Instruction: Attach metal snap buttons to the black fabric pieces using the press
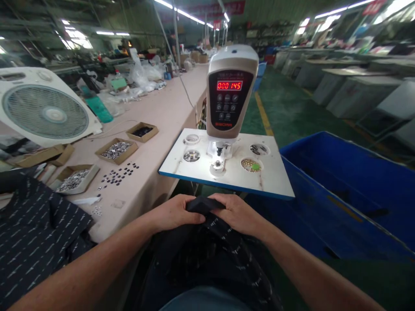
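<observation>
Stretching away under strip lights, a long beige workbench (pixel 168 112) is flanked by a white machine table (pixel 272 177) bearing a snap press (pixel 230 93); a blue bin (pixel 340 181) is seen alongside. The dark garment (pixel 207 242) is clamped between the left hand (pixel 175 212) and right hand (pixel 240 214), below the table's edge. Its lower part is cut off; its length runs toward the press.

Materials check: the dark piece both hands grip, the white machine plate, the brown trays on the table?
Dark patterned garment, held by left hand and right hand: woven fabric, judging by its soft folds. White machine plate: smooth, glossy, blue-edged, likely laminated board. Shallow brown trays: matte cardboard, folded walls.
</observation>
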Demonstrator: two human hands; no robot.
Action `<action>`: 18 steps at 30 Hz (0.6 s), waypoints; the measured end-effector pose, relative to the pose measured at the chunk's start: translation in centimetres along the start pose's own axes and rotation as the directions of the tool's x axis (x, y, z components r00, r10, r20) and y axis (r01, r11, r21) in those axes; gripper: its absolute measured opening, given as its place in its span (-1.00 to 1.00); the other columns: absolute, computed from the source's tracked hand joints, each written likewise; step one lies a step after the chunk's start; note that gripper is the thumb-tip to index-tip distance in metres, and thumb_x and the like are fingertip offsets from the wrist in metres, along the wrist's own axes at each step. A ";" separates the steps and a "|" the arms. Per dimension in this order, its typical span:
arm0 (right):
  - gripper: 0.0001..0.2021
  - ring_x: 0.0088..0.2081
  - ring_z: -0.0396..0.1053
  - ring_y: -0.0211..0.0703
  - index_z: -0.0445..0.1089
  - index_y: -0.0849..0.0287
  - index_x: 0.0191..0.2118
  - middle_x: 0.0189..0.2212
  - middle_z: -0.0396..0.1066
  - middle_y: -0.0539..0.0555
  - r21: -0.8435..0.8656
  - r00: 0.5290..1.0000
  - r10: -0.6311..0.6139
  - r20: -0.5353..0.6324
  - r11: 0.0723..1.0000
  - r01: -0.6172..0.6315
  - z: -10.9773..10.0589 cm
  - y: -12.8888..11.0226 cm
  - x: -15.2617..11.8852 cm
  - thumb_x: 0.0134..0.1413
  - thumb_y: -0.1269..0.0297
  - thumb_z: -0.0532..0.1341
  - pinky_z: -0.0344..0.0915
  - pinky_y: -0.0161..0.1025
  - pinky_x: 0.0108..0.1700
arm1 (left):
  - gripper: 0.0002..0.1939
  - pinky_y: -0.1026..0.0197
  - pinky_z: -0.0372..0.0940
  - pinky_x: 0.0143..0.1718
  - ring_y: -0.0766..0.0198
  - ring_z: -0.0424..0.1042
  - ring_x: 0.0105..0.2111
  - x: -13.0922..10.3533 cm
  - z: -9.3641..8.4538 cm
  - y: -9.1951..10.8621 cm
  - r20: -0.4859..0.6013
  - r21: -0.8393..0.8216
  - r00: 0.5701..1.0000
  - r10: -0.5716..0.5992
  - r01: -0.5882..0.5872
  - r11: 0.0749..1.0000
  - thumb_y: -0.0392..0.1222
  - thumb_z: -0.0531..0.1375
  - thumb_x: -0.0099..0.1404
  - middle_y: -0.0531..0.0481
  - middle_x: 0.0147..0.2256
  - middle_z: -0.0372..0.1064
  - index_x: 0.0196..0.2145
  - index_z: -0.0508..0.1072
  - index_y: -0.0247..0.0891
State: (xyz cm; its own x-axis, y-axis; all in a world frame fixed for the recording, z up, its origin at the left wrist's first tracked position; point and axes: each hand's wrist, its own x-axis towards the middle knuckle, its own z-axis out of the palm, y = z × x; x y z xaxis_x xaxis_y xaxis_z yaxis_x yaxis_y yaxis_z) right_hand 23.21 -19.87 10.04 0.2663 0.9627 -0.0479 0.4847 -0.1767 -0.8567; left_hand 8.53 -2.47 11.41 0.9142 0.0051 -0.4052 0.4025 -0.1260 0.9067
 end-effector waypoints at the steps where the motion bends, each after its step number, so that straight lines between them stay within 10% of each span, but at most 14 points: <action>1: -0.78 -0.15 0.50 -0.10 0.54 0.15 -0.09 -0.19 0.57 0.03 0.022 1.000 0.021 0.016 1.000 -0.021 -0.1 -0.1 0.1 0.22 0.31 0.18 0.32 -0.26 -0.12 | -0.69 0.16 0.33 -0.13 0.19 0.46 -0.28 -0.1 0.0 -0.1 0.004 0.001 1.000 -0.012 0.012 1.000 -0.13 0.32 0.14 0.00 -0.26 0.53 -0.18 0.53 -0.32; 12: -0.55 -0.31 0.38 -0.09 0.51 0.20 -0.18 -0.36 0.46 0.03 0.197 0.925 0.038 0.377 0.973 -0.120 1.0 -1.0 0.7 0.05 -0.12 0.28 0.23 -0.29 -0.34 | -0.83 0.33 0.10 -0.47 0.39 0.17 -0.51 -3.4 1.1 -3.9 -0.086 -0.014 0.996 -0.002 0.001 1.000 -0.14 0.31 0.08 0.15 -0.53 0.25 -0.43 0.48 -0.31; 18: -0.43 -0.30 0.40 -0.03 0.49 0.14 -0.38 -0.39 0.48 0.05 0.024 0.939 0.123 0.321 0.990 -0.137 2.3 -1.0 0.9 0.32 -0.20 -0.03 0.25 -0.21 -0.29 | -0.85 0.35 0.04 -0.54 0.43 0.14 -0.56 -2.8 1.3 -6.8 -0.117 0.261 0.981 0.156 -0.121 0.958 -0.23 0.26 0.07 0.18 -0.58 0.11 -0.54 0.34 -0.26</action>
State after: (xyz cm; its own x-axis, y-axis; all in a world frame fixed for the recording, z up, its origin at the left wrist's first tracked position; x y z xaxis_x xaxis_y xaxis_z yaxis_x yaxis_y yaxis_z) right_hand 21.01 -18.34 9.66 0.0417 0.9482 -0.3150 0.4238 -0.3023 -0.8538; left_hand 3.21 -2.92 6.21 0.9649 0.1018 -0.2421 0.2626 -0.3803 0.8868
